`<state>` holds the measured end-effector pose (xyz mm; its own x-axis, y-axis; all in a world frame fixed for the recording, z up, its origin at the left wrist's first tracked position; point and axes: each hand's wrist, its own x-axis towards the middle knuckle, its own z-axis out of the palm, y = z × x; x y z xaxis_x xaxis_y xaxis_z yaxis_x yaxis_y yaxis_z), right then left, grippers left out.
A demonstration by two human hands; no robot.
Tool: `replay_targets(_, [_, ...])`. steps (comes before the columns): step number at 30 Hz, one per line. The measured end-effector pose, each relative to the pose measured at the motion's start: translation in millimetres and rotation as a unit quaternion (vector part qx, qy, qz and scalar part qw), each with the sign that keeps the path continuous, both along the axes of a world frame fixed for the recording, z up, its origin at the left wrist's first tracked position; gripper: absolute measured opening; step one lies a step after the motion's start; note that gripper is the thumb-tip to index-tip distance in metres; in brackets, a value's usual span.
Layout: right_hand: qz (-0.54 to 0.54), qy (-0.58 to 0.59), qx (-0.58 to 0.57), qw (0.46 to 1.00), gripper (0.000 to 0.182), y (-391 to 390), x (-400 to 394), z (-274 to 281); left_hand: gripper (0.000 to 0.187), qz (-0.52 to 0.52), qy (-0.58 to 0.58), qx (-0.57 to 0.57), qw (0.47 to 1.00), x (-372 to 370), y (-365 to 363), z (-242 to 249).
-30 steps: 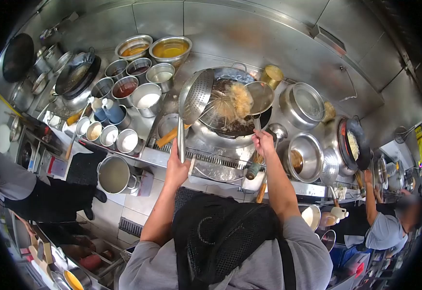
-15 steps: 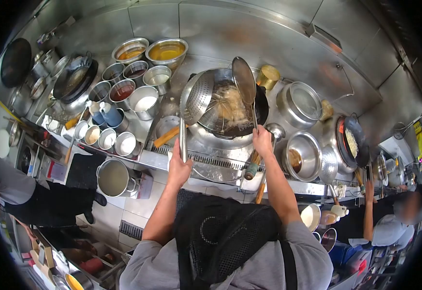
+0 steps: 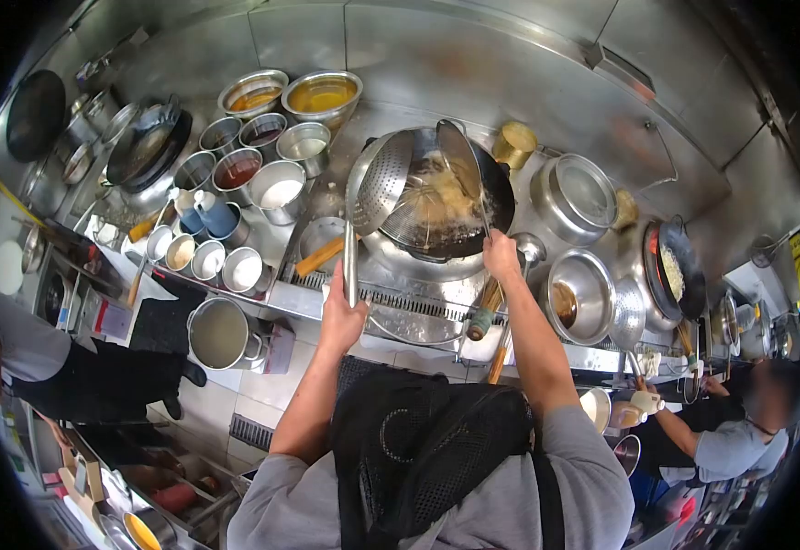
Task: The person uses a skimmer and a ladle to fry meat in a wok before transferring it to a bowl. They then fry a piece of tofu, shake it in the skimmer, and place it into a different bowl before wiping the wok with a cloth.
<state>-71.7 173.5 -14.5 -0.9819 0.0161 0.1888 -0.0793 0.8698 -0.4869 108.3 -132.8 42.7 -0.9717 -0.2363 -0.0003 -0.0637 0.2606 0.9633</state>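
Observation:
My left hand (image 3: 342, 316) is wrapped round the metal handle of a perforated strainer (image 3: 385, 179), whose bowl hangs over the left side of a dark wok (image 3: 499, 188). With my right hand (image 3: 501, 254) I grip the handle of a large ladle (image 3: 457, 158), its bowl tilted over the wok's right side. Between the two tools, light brown food (image 3: 450, 199) lies in bubbling liquid. A round wire skimmer (image 3: 418, 215) is partly visible beside the food; what holds it is hidden.
Left of the wok stand sauce pots (image 3: 279, 191) and two bowls of yellow liquid (image 3: 323, 93). To the right are a steel bowl (image 3: 576, 293) and a wok with pale food (image 3: 668, 270). One person (image 3: 748, 440) is at the right, another (image 3: 79, 367) at the left.
The ladle has dropped lower and tilted more over the wok. My right hand has shifted slightly. The person at the right has moved their arm lower.

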Motion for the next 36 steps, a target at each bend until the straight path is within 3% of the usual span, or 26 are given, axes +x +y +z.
replay_targets(3, [-0.015,0.023,-0.061,0.998,0.016,1,22,24,0.079,-0.003,0.011,-0.012,1.000,-2,-2,-7])
replay_targets(8, [-0.029,0.055,-0.043,0.997,0.018,27,22,26,0.079,0.003,0.020,-0.007,1.000,-7,-1,-15])
replay_targets(12, [-0.003,0.110,0.010,0.994,0.019,46,-5,-33,0.083,0.008,0.025,-0.045,0.999,-8,-2,-15])
replay_targets(13, [-0.012,-0.025,-0.172,0.985,0.018,40,-10,-39,0.083,0.009,0.026,-0.045,0.999,-9,-3,-18])
replay_targets(14, [-0.020,-0.160,-0.345,0.925,0.017,37,-13,-44,0.083,0.006,0.031,-0.049,0.998,-11,-4,-23])
replay_targets(15, [-0.018,-0.160,-0.345,0.925,0.017,31,-15,-41,0.083,0.004,0.036,-0.053,0.998,-13,-4,-24])
replay_targets(17, [-0.007,-0.194,-0.591,0.783,0.015,20,-16,-37,0.082,0.004,0.030,-0.049,0.998,-14,-4,-25])
replay_targets(19, [-0.018,-0.200,-0.615,0.762,0.011,19,-10,-29,0.082,0.003,0.023,-0.044,0.999,-14,-4,-23])
replay_targets(22, [-0.018,-0.181,-0.583,0.792,0.010,19,5,-17,0.081,0.015,0.029,-0.054,0.998,-12,-3,-22])
replay_targets(24, [0.000,-0.100,-0.365,0.926,0.016,18,6,-10,0.082,0.012,0.033,-0.046,0.998,-14,-2,-21])
replay_targets(25, [0.009,-0.055,-0.245,0.968,0.018,17,4,-6,0.082,0.011,0.033,-0.046,0.998,-14,-1,-17])
replay_targets(29, [0.019,-0.017,-0.156,0.987,0.020,-2,-24,-1,0.080,-0.001,0.014,0.000,1.000,-17,4,-8])
replay_targets(31, [0.026,-0.036,-0.039,0.998,0.019,-11,-35,0,0.081,0.000,0.018,-0.003,1.000,-17,4,-14])
replay_targets(32, [0.033,0.029,0.028,0.999,0.020,-10,-32,-1,0.081,-0.002,0.037,-0.021,0.999,-16,3,-22])
replay_targets(36, [-0.042,0.005,0.011,0.999,0.021,-32,-8,35,0.083,-0.001,0.055,-0.052,0.997,-16,0,-23])
